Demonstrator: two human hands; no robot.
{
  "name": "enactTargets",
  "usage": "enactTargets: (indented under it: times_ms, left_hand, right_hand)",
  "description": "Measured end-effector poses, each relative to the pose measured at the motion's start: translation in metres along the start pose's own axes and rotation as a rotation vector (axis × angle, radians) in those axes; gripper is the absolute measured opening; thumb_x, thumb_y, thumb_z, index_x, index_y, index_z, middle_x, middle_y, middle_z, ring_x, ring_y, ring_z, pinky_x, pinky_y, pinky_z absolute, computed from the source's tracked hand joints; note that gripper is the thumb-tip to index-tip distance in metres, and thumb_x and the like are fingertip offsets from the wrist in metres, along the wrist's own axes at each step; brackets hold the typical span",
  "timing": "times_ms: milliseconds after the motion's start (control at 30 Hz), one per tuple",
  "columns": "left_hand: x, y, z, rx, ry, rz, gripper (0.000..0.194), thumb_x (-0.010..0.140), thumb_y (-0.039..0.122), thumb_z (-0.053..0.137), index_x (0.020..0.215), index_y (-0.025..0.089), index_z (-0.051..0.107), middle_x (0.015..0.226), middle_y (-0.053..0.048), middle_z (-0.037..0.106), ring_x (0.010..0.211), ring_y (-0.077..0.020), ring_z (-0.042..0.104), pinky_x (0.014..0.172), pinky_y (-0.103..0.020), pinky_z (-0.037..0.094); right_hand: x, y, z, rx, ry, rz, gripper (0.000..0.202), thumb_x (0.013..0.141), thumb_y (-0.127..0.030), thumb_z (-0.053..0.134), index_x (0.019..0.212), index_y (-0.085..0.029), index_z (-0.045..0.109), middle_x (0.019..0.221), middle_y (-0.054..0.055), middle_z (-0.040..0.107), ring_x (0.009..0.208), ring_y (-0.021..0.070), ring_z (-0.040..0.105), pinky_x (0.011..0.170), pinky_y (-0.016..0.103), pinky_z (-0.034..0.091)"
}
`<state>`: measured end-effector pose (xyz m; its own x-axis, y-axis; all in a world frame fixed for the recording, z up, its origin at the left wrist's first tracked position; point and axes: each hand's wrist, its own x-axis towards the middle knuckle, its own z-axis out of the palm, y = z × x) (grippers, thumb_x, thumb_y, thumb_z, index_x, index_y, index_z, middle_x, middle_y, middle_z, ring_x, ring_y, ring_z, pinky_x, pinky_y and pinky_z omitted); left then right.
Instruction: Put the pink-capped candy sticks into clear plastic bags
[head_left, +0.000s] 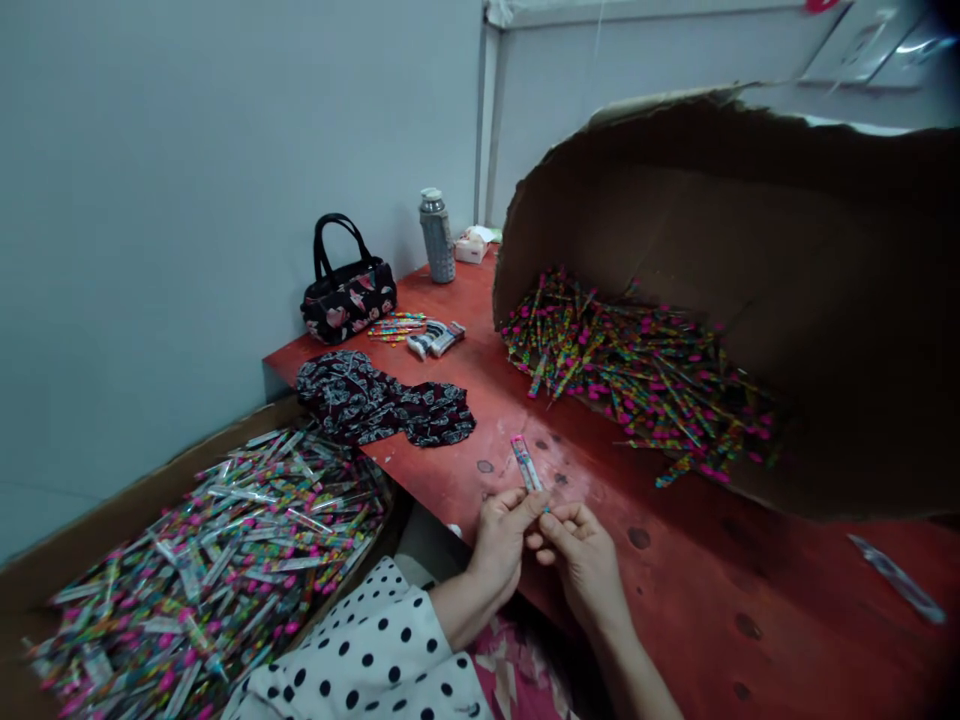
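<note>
Over the edge of the red table, my left hand (501, 535) is closed with thumb and fingers around a slim, clear packet (526, 462). Its far end is pink, with small coloured marks along it, and it points up and away from me. My right hand (589, 560) pinches at the packet's near end, fingertips close to the left thumb. A small bluish bit shows between the two hands; the rest of that end is hidden by fingers. Thin multicoloured sticks with pink ends (630, 360) lie heaped in the large cardboard box (675, 225) on its side, ahead to the right.
On my left, a cardboard box (112, 510) holds many clear-sleeved sticks (225, 550). The red table (675, 620) carries a dark patterned cloth (382, 400), floral handbag (349, 300), grey bottle (437, 240), tissue pack (472, 245), small striped bundle (435, 338) and clear sleeve (896, 578).
</note>
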<state>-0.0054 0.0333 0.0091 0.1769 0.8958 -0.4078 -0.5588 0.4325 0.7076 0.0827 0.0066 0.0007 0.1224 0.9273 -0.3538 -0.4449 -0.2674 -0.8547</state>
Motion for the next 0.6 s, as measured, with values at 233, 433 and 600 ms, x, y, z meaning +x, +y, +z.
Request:
enactTargets:
  times_ms: [233,433,600]
  left_hand:
    - [-0.013,-0.002,-0.011,-0.014,0.148,0.089,0.035,0.062,0.042,0.072,0.059,0.011,0.055,0.05,0.003,0.044,0.042,-0.0039,0.036,0.039,-0.017,0.026]
    - [-0.038,0.031,-0.054,-0.1,0.445,0.396,0.035,0.069,0.046,0.066,0.074,0.011,0.062,0.067,-0.005,0.059,0.062,-0.012,0.056,0.063,-0.024,0.044]
    - [-0.071,0.049,-0.138,0.099,0.898,0.516,0.044,0.073,0.051,0.057,0.1,0.017,0.059,0.099,-0.01,0.063,0.09,-0.018,0.06,0.078,-0.029,0.044]
  right_hand:
    - [-0.002,0.007,0.006,-0.025,-0.089,0.142,0.034,0.059,-0.034,0.078,0.071,-0.017,0.051,0.06,0.001,0.065,0.052,0.0126,0.062,0.048,0.02,0.05]
    - [0.001,0.02,-0.016,-0.253,-0.311,0.212,0.039,0.065,-0.037,0.074,0.095,-0.019,0.056,0.083,0.003,0.067,0.065,0.0151,0.063,0.057,0.023,0.053]
    - [-0.001,0.02,-0.021,-0.292,-0.372,0.213,0.04,0.063,-0.039,0.074,0.093,-0.02,0.056,0.074,0.001,0.066,0.059,0.013,0.059,0.054,0.021,0.051]
